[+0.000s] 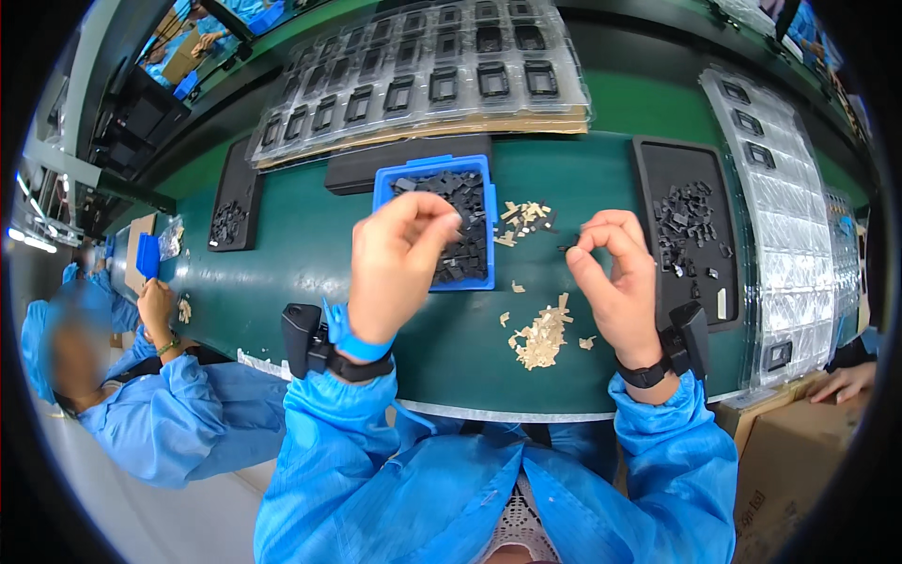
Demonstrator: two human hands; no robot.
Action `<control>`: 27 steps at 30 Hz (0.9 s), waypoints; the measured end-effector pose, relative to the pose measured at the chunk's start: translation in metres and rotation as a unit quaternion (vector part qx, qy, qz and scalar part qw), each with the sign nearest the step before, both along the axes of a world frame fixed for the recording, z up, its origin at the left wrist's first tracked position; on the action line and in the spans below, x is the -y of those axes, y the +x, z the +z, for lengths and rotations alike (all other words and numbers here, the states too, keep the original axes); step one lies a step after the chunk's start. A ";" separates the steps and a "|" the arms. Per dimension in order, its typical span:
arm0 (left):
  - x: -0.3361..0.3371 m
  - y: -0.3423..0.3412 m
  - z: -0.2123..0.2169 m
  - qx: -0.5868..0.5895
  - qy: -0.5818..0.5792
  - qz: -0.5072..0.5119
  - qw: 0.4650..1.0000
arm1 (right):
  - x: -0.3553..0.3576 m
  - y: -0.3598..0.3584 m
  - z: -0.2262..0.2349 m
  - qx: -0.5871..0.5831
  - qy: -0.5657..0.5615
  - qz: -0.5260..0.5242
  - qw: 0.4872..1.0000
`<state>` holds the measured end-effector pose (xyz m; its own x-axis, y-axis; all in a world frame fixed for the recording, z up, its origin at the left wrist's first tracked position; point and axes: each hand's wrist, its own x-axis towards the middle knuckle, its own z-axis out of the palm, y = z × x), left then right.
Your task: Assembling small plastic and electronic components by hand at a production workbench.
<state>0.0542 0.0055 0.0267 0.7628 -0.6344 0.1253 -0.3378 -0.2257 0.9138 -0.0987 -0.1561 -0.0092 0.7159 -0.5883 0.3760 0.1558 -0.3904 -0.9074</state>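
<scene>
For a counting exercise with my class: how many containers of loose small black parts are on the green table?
3: the blue bin, partly hidden by the left hand; the black tray to its left; and the long tray to its right. Others may be hidden.

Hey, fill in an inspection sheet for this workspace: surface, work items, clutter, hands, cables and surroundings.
Surface: green tabletop, partly covered by trays and loose pieces.
Work items: blue bin of small dark parts; black tray on the right with more.
Clutter: heap of pale strips toward the near edge; others scattered beside the bin.
Hands: left hand over the bin, fingers drawn together, contents unclear; right hand pinches a small dark piece.
Cables: nothing seen for certain.
Surroundings: clear plastic trays with black frames beyond the bin; co-worker in blue at left; cardboard box at lower right.
</scene>
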 end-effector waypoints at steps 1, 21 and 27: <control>0.001 -0.009 0.004 -0.124 -0.048 -0.037 0.990 | -0.001 0.000 0.002 0.010 0.007 0.015 1.000; 0.012 -0.058 -0.028 -0.297 -0.206 -0.155 0.920 | -0.018 -0.001 0.001 0.089 0.233 0.158 0.955; 0.011 -0.054 -0.021 -0.280 -0.157 -0.077 0.944 | -0.013 -0.003 0.003 0.022 0.140 0.076 0.987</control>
<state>-0.0002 -0.0056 0.0056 0.6666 -0.7421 -0.0701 0.2118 0.0984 0.9723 -0.1014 -0.1436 -0.0061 0.7908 -0.5599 0.2473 0.2358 -0.0942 -0.9672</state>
